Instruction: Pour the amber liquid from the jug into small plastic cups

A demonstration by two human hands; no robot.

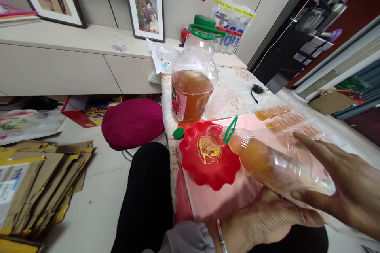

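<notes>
A clear plastic bottle (267,158) with orange-amber liquid is tilted low, its neck and green loop handle (230,129) pointing left. Its mouth lies at a small clear cup (214,136) above the scalloped red plate (190,162); whether they touch I cannot tell. My right hand (341,185) grips the bottle near its base, thumb below and fingers above. Beneath the bottle, my left hand (261,215) supports it, with the fingers partly hidden. A green cap (178,133) lies at the plate's left edge.
Behind the plate stands a large jug (192,95) of amber liquid with a green lid. Several clear cups of amber liquid (286,120) lie in rows at the right. A black tape measure (257,88) sits farther back. Flattened cardboard (44,178) and a magenta stool (133,122) are at left.
</notes>
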